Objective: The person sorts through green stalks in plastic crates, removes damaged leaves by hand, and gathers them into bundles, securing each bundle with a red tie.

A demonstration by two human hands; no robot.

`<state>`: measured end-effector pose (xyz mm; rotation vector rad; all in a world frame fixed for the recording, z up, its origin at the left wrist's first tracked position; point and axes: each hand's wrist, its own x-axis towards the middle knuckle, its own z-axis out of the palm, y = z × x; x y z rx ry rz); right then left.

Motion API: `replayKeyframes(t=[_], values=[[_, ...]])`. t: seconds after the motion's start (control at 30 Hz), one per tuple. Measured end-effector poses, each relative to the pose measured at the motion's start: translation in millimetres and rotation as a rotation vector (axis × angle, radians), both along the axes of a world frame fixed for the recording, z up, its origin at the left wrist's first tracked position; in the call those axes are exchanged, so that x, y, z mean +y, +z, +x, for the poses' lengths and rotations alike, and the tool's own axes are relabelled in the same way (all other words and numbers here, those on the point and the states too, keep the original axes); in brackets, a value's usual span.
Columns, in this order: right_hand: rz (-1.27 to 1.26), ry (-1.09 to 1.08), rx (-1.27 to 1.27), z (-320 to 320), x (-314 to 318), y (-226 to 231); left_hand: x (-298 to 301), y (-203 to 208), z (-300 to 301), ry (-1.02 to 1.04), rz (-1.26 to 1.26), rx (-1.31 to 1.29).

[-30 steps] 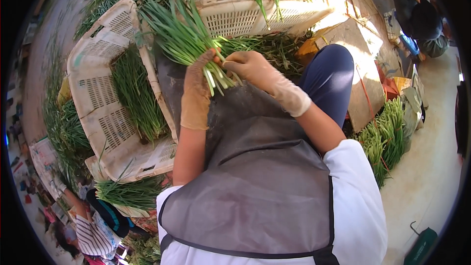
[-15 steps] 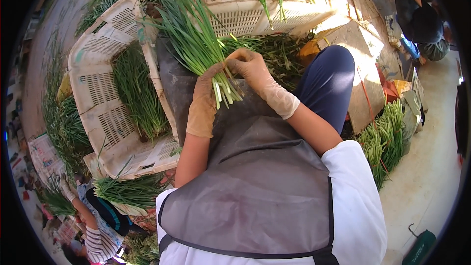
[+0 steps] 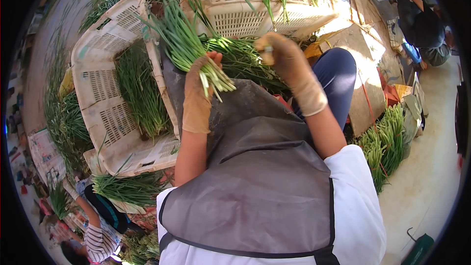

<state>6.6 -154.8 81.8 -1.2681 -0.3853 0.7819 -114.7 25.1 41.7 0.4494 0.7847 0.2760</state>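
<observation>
My left hand wraps its fingers round chives, my right hand curls, load unclear, frame-left crate part-filled, loose greens remaining upper-centre.

The right hand in a tan, soil-stained glove is separating from the bundle of slender green stalks with pale ends; its curled, blurred fingers are opening a gap rightward of the left fingers. The left hand in a tan glove is shifting slightly leftward, away from them.
</observation>
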Motion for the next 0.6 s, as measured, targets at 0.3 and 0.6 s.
replayKeyframes(t=[0.3,0.6], values=[[-0.519,0.382,-0.347,-14,75,-27,-6,40,-22,-0.410,0.427,0.117],[-1.317,-0.115,-0.742,115,41,-13,37,100,-99,-0.123,0.131,-0.177]])
